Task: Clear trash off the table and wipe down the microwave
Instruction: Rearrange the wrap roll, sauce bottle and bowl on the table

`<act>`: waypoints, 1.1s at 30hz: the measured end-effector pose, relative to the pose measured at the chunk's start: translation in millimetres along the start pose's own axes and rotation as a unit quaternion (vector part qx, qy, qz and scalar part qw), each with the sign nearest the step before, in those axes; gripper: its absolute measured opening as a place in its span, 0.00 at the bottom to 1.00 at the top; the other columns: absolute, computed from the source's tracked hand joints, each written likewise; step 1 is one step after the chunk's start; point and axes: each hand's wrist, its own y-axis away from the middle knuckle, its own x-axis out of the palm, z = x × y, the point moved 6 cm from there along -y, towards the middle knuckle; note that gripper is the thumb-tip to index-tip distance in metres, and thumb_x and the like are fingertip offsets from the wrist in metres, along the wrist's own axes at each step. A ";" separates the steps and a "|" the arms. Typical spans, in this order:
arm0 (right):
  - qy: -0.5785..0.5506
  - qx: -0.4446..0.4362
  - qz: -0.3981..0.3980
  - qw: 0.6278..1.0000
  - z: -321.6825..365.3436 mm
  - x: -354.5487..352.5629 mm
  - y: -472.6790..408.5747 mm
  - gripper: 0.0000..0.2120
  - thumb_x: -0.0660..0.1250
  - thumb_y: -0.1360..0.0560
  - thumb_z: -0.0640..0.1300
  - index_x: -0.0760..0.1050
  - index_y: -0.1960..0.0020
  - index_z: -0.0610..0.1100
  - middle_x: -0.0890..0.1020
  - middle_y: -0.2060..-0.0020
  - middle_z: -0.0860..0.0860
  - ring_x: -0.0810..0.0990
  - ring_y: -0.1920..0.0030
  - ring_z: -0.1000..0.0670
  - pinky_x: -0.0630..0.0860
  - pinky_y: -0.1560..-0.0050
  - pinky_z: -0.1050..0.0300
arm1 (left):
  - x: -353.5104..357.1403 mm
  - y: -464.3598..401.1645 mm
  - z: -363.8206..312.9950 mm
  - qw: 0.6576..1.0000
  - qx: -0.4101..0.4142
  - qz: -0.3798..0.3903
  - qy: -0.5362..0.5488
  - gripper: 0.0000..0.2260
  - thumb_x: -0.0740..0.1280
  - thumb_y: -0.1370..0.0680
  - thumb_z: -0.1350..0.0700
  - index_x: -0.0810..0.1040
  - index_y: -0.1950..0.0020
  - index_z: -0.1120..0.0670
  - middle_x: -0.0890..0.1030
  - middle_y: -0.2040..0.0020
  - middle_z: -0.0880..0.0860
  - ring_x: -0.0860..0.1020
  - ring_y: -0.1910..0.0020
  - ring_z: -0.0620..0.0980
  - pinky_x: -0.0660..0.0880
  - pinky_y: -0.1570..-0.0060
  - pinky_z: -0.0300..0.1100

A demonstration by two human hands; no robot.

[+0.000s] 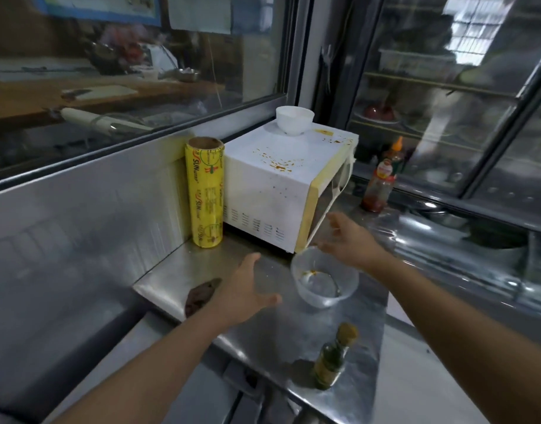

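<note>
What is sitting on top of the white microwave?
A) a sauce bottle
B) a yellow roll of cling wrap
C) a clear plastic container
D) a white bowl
D: a white bowl stands on the top of the microwave, near its back edge, with orange splatter spread across the top in front of it.

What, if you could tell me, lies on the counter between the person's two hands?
In the head view, the clear plastic bowl with orange residue sits between the left hand and the right hand, nearer the right.
</note>
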 end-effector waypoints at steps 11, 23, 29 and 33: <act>-0.036 0.010 0.020 0.999 -75.2 -8.6 58.0 0.31 0.70 0.29 0.41 0.61 0.29 0.43 0.73 0.36 0.44 0.73 0.38 0.46 0.71 0.43 0.56 | 104.6 40.3 -35.5 0.998 0.015 0.065 0.009 0.40 0.78 0.40 0.43 0.64 0.32 0.44 0.68 0.44 0.38 0.69 0.42 0.41 0.70 0.48 0.35; -0.073 0.006 0.062 0.995 -118.1 2.6 87.8 0.30 0.68 0.28 0.42 0.61 0.28 0.45 0.71 0.33 0.44 0.72 0.36 0.44 0.71 0.40 0.53 | 144.5 54.2 -49.4 0.994 -0.050 -0.096 0.034 0.10 0.75 0.33 0.53 0.77 0.57 0.45 0.80 0.60 0.42 0.79 0.56 0.46 0.75 0.55 0.41; -0.092 -0.011 0.070 0.993 -109.3 9.3 75.4 0.28 0.68 0.26 0.41 0.61 0.29 0.46 0.72 0.35 0.46 0.73 0.40 0.48 0.71 0.48 0.60 | 126.5 46.1 -42.6 0.987 -0.081 -0.122 0.062 0.09 0.75 0.32 0.52 0.76 0.59 0.44 0.79 0.62 0.42 0.78 0.58 0.46 0.73 0.58 0.39; -0.084 -0.038 0.060 0.994 -85.8 14.7 52.5 0.27 0.68 0.27 0.43 0.65 0.31 0.47 0.74 0.37 0.49 0.74 0.42 0.49 0.73 0.47 0.60 | 91.4 30.1 -37.8 0.984 -0.072 -0.153 0.060 0.08 0.75 0.31 0.52 0.78 0.56 0.48 0.79 0.62 0.43 0.79 0.57 0.47 0.73 0.60 0.38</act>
